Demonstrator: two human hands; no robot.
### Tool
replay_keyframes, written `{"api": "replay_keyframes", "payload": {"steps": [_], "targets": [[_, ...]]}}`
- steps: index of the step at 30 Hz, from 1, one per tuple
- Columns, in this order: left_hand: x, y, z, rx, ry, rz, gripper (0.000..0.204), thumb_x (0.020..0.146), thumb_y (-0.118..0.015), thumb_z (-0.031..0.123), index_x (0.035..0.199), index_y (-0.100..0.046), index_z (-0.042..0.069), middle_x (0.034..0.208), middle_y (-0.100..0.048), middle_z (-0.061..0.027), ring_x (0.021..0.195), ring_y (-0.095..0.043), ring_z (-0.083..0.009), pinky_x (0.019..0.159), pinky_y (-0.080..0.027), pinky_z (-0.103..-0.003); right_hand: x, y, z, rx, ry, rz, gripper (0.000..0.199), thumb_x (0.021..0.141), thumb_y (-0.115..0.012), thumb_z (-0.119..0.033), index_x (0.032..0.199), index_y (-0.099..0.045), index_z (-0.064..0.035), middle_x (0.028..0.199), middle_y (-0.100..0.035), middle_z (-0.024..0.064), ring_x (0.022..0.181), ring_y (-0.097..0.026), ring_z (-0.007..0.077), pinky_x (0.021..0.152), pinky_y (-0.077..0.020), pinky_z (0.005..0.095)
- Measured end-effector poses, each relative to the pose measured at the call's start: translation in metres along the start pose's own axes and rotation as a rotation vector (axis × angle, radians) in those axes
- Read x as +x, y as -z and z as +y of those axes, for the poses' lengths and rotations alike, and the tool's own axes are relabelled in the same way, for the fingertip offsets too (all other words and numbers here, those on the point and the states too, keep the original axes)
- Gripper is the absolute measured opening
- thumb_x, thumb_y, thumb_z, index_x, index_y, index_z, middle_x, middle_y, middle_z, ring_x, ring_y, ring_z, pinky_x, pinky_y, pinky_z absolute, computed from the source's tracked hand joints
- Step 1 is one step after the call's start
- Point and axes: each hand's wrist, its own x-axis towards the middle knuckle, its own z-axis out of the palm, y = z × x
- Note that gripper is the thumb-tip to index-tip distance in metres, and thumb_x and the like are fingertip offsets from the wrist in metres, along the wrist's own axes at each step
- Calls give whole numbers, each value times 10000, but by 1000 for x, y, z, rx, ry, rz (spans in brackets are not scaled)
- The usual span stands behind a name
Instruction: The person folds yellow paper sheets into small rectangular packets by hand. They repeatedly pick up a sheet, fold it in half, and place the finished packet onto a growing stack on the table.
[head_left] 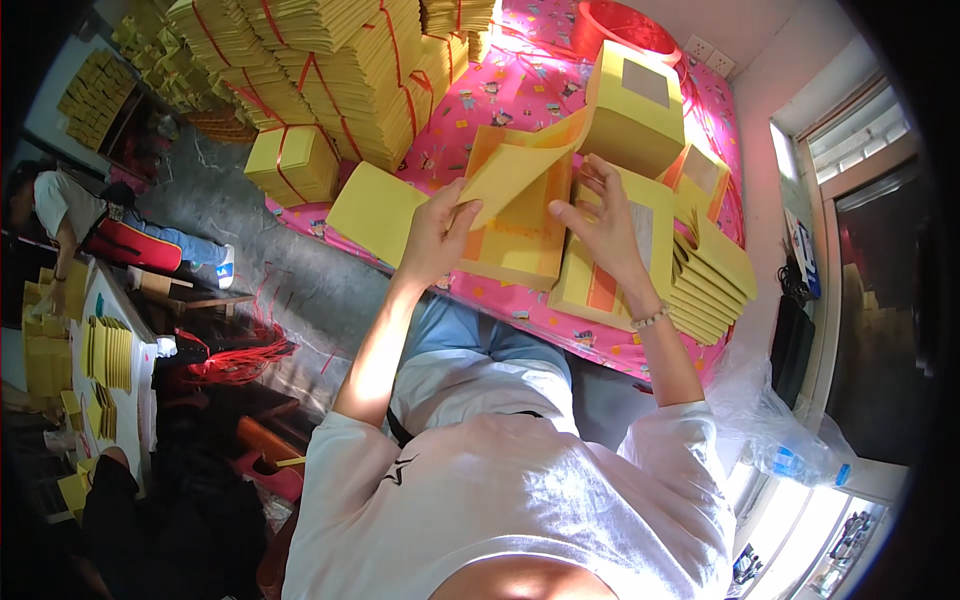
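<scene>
Folding is mid-step: left hand (437,232) pinches the yellow sheet (520,165) lifted above its grip; right hand (600,215) presses the stack (520,245) beneath, fingers spread. Next comes creasing, likely.

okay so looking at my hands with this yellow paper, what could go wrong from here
1. The left hand pinches the lifted yellow sheet by one corner; it could crease or tear.
2. The fanned sheets near the table edge might slide off.
3. The tied bundle overhangs the table's left side and could tip.
</scene>
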Motion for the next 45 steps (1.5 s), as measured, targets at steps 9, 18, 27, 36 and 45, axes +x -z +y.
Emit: {"api": "replay_keyframes", "payload": {"steps": [9,18,27,36,45], "targets": [[-10,-6,-11,-407,167,-186,320,979,-507,96,1287,-498,8,1189,-606,-47,1086,-556,-103,943,-440,-277,11,-17,-3,297,33,-291,945,701,-843,-164,1431,-257,-33,1376,-432,126,1320,-385,225,1088,-341,377],[-4,-23,-42,241,-83,192,476,883,-619,59,1307,-407,15,1252,-500,-139,1150,-516,-205,968,-418,-328,3,-19,-11,211,27,-249,664,741,-800,-100,1304,-458,-11,1233,-571,85,1123,-551,147,922,-482,301],[17,-19,11,-361,188,-129,478,874,-581,26,1320,-409,25,1218,-557,-101,1122,-555,-190,962,-428,-318,9,-11,-29,134,-119,-220,541,805,-753,-192,1245,-519,19,1127,-633,115,1002,-621,160,857,-511,297],[26,-21,23,-641,546,-164,450,909,-509,32,1347,-413,2,1263,-556,-126,1129,-586,-221,931,-503,-354,8,-10,-34,493,-434,-237,521,854,-705,-213,1240,-498,69,1134,-619,139,1001,-629,186,838,-526,294],[29,-20,24,-698,600,-190,462,894,-505,36,1342,-407,-15,1259,-557,-149,1116,-599,-251,929,-508,-369,9,-11,-34,595,-541,-256,492,889,-653,-214,1253,-470,63,1123,-602,119,981,-623,161,817,-531,274]]}}
